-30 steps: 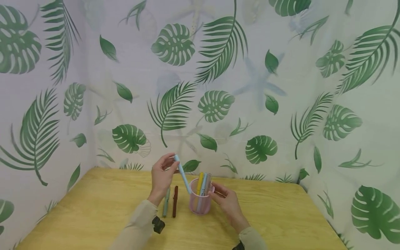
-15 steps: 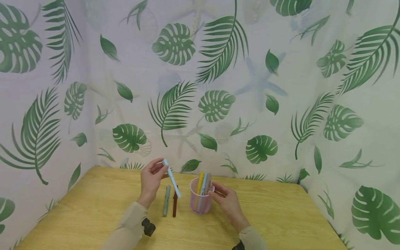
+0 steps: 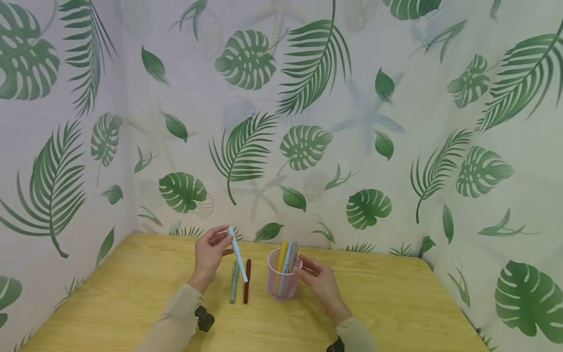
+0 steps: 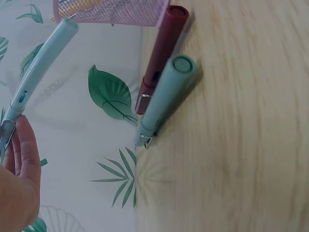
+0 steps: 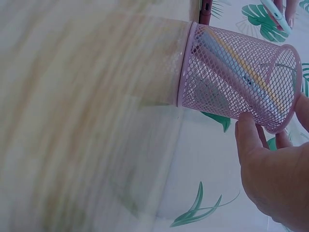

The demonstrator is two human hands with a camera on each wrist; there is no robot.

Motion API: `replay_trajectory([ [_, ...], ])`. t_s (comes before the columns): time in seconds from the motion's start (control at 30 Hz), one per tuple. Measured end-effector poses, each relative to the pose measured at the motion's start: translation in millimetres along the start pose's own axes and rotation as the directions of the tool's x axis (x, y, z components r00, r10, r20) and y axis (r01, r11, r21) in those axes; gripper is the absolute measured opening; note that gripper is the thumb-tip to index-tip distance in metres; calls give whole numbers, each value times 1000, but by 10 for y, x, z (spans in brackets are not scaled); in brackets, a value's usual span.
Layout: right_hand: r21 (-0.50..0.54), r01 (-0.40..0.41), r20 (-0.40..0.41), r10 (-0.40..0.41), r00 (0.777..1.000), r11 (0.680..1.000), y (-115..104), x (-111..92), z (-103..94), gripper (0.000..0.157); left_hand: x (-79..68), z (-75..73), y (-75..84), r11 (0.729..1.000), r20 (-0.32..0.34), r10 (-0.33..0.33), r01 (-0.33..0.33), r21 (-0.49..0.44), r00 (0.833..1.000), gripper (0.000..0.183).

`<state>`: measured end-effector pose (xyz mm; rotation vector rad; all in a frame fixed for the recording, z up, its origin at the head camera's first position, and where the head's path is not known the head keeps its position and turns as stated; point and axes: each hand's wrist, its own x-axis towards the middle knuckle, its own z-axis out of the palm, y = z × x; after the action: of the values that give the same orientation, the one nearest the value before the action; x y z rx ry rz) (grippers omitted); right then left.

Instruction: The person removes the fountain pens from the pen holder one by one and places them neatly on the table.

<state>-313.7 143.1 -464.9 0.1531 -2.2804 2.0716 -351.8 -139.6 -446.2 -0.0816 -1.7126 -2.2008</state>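
My left hand point(image 3: 208, 255) pinches a light blue pen point(image 3: 238, 254) near its upper end, and the pen slants down to the right above the table. Its clip lies by the fingers in the left wrist view. Below it, a grey-green pen point(image 3: 234, 286) and a dark red pen point(image 3: 247, 286) lie side by side on the wood. To their right, a pink mesh pen holder point(image 5: 212, 82) stands upright, with a yellow pen point(image 3: 282, 255), a light blue pen point(image 3: 288, 258) and a grey pen point(image 3: 293, 256) inside. My right hand point(image 3: 324, 291) holds the holder's right side at the rim, fingers and thumb around it.
The wooden table point(image 3: 396, 303) reaches back to a white curtain point(image 3: 325, 205) printed with green leaves, which also runs along both sides. Black wrist straps point(image 3: 204, 319) sit over the light sleeves point(image 3: 173, 318).
My left hand has carried the light blue pen left and slightly down, away from the holder's rim to above the two lying pens. My right hand stays at the holder.
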Motion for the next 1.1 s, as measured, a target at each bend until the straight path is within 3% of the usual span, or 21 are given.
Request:
replay_trajectory([
  [0.67, -13, -15, 0, 15, 1000, 1000, 6, 6, -10, 47, 85, -147, -82, 983, 8, -136, 134, 124, 991, 34],
  [1.1, -20, -1, 0, 1, 1000, 1000, -3, -7, -6, 46, 141, -265, -166, 960, -1, -177, 172, 223, 984, 31],
])
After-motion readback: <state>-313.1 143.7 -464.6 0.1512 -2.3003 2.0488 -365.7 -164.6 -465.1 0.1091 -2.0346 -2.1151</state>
